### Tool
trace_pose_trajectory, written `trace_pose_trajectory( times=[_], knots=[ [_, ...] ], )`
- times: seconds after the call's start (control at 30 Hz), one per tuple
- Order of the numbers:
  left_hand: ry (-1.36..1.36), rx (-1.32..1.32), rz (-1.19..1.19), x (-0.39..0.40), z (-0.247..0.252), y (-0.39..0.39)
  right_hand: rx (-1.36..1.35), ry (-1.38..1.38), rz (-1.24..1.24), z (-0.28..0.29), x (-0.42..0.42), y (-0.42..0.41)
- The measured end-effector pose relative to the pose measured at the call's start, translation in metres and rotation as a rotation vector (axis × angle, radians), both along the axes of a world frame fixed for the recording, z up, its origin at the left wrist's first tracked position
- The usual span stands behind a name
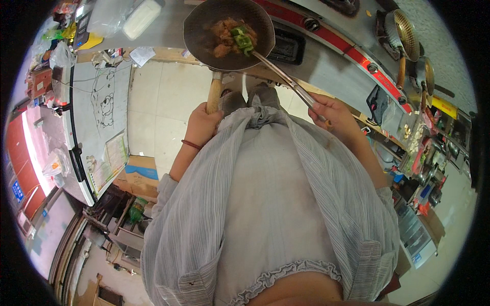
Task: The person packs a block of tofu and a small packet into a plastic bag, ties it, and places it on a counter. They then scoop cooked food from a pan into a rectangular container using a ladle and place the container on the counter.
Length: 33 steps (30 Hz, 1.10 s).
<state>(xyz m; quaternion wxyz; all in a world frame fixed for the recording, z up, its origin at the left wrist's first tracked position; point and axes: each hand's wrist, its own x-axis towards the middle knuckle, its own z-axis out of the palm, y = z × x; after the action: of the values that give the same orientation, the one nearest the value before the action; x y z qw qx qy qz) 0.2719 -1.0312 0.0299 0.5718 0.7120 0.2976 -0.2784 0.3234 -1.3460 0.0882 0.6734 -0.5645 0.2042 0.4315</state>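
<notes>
My left hand (204, 121) is closed around the wooden handle (215, 91) of a dark wok (197, 42) at the top of the view. Browned food pieces (224, 36) lie in the wok's middle. On top of them are green pieces (242, 40), which look like chopped pepper. A long metal-handled ladle or spatula (285, 76) reaches down into the wok, and its far end is hidden by the green pieces. Farther right, my right hand (331, 111) grips the end of that metal handle.
A red-fronted gas stove (356, 53) with knobs runs along the upper right. Wooden-handled pans (400, 36) rest at its far side. A white plastic container (142, 19) sits on the metal counter at upper left. Below it stands a white cabinet (109, 99) with a bear drawing.
</notes>
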Motion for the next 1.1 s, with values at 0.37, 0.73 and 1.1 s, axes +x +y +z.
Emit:
trace_pose_trajectory(
  times=[0.37,0.73,1.1],
  knots=[
    [0.014,-0.027,0.0,0.001,-0.002,0.001,0.055,0.039,0.065,0.0,0.004,-0.012],
    [-0.008,0.018,-0.017,-0.001,-0.009,0.001,0.037,0.07,0.056,0.0,0.008,-0.018],
    [0.036,-0.023,0.168,-0.002,-0.018,0.006,0.012,-0.091,-0.002,0.022,0.011,-0.071]
  ],
)
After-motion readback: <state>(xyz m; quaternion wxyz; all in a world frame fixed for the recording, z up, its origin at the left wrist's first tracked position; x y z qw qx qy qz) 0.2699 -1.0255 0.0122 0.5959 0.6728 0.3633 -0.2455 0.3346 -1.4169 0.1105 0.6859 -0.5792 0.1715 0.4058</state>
